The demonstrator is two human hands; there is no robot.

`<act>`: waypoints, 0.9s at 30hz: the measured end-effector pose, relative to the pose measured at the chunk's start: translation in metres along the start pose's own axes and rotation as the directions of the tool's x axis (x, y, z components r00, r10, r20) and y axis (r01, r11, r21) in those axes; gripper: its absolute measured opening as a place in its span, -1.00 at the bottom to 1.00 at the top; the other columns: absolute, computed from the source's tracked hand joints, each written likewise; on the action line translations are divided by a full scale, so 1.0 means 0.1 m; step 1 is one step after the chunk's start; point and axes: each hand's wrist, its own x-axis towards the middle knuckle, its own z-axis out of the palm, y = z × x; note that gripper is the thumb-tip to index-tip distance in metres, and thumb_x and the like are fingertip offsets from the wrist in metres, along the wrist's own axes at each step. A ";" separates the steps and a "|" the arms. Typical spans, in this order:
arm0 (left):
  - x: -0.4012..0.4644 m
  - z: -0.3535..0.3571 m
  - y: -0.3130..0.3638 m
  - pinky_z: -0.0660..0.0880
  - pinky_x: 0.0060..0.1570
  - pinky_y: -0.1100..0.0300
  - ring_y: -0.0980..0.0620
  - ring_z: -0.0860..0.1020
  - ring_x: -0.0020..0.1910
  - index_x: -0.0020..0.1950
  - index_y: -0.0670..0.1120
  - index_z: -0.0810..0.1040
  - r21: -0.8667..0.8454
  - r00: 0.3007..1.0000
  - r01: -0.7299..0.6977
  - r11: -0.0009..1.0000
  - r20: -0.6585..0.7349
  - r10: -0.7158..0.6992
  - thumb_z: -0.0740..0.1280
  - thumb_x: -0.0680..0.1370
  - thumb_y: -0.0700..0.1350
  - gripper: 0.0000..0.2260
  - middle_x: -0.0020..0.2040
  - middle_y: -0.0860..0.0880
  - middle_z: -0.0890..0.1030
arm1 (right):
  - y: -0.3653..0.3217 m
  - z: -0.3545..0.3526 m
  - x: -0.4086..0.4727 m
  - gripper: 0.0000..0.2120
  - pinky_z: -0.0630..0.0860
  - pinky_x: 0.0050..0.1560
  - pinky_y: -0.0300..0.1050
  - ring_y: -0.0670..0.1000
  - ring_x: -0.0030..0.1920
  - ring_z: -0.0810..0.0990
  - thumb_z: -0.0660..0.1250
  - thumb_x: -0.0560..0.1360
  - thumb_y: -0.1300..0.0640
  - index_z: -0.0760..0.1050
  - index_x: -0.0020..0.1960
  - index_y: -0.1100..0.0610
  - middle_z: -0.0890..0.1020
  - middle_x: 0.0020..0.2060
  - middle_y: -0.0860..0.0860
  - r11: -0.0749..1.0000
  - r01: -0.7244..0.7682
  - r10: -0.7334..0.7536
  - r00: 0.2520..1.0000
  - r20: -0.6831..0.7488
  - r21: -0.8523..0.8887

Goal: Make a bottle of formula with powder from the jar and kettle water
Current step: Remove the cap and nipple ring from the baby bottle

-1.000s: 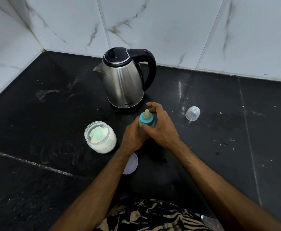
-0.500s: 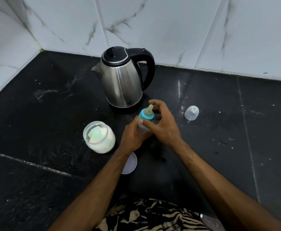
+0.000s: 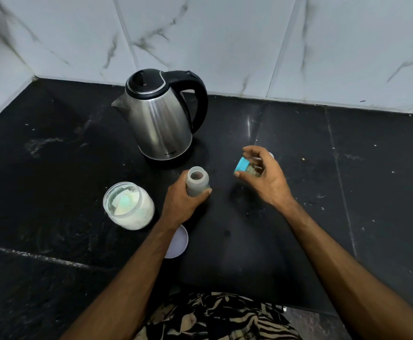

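Black counter (image 3: pixel 53 168): left hand (image 3: pixel 181 204) grips open bottle (image 3: pixel 197 182) upright, jar (image 3: pixel 128 204) at 9 o'clock. Right hand (image 3: pixel 264 177) pinches teat ring (image 3: pixel 241 165) (park it rim-down, clean).

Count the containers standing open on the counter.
2: the bottle, held by the left hand, and the powder jar to its left. The kettle is lidded.

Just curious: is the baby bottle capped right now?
No. The translucent baby bottle stands open-mouthed; the right hand holds its blue teat cap.
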 end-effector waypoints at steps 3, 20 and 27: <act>0.00 0.00 -0.02 0.42 -0.01 0.50 0.43 0.53 0.00 0.18 0.12 0.46 -0.006 1.000 -0.002 1.000 -0.003 0.001 0.57 0.37 -0.03 -0.55 0.02 0.28 0.56 | 0.12 -0.15 0.00 -0.44 0.45 0.14 -0.45 -0.25 0.18 0.51 0.54 0.39 0.25 0.44 0.32 0.02 0.53 0.19 -0.07 0.996 0.022 -0.020 0.999 0.028 -0.092; -0.01 0.02 -0.03 0.43 0.00 0.44 0.36 0.53 0.01 0.21 0.10 0.45 0.003 1.000 0.017 1.000 -0.007 -0.017 0.56 0.38 0.00 -0.53 0.07 0.19 0.58 | 0.46 -0.32 -0.09 -0.23 0.36 0.19 -0.50 -0.12 0.22 0.45 0.54 0.37 0.33 0.30 0.42 -0.13 0.42 0.17 -0.05 0.970 0.107 -0.069 0.982 0.174 -0.218; -0.01 0.02 -0.03 0.44 0.01 0.41 0.29 0.55 0.01 0.23 0.05 0.47 0.019 1.000 0.022 1.000 -0.016 -0.021 0.56 0.38 -0.01 -0.52 0.09 0.14 0.59 | 0.50 -0.46 -0.13 -0.26 0.41 0.27 -0.27 -0.17 0.26 0.42 0.50 0.41 0.32 0.27 0.45 -0.09 0.34 0.22 -0.15 0.949 0.113 -0.057 0.980 0.192 -0.294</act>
